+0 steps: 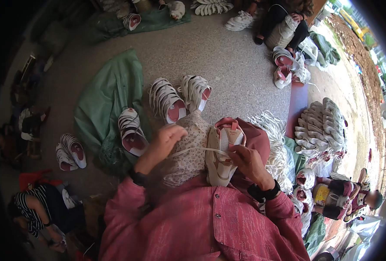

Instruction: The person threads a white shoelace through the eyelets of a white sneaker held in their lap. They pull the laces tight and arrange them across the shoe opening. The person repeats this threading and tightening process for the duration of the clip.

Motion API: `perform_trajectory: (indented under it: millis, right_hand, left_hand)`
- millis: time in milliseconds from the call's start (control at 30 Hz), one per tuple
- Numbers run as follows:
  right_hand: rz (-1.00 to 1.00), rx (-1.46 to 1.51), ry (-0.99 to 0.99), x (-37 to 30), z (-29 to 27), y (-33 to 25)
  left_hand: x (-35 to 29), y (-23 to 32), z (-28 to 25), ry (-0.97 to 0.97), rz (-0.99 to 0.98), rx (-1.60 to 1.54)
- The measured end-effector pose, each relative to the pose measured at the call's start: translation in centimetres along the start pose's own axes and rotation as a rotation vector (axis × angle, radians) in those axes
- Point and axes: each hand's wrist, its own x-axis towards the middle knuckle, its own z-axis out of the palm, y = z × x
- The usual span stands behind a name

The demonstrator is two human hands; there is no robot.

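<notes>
A beige and white sneaker (219, 167) with a pink lining lies on my lap, its opening away from me. My right hand (248, 163) is over its right side, with thumb and fingers pinched on a white shoelace (195, 149) at the eyelets. From there the lace arches left across the tongue. Its left part runs just below my left hand (164, 139). That hand is raised left of the sneaker, fingers stretched toward the right and slightly blurred; no grip on the lace shows. Beneath lies a floral cloth (184, 163) over my left leg.
Several laced sneakers (169, 102) stand on the floor ahead and left, by a green sheet (110, 87). White laces (273, 143) are heaped at my right, near stacked shoe uppers (321, 126). Other people sit nearby, one in a striped top (34, 209) at lower left.
</notes>
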Motion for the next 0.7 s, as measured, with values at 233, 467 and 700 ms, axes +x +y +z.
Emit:
perform_trajectory:
  millis: [233, 467, 700]
  right_hand:
    - [0.046, -0.090, -0.187, 0.2, 0.6, -0.5]
    - [0.147, 0.101, -0.149, -0.1, 1.1, -0.5]
    - [0.231, 0.167, -0.311, -0.1, -0.1, -2.6]
  left_hand:
    - [0.8, 1.2, 6.3, -0.421, 0.256, 0.362]
    - [0.1, 0.9, 7.4, -0.417, 0.215, 0.349]
    - [0.0, 3.2, 8.3, -0.271, 0.262, 0.452]
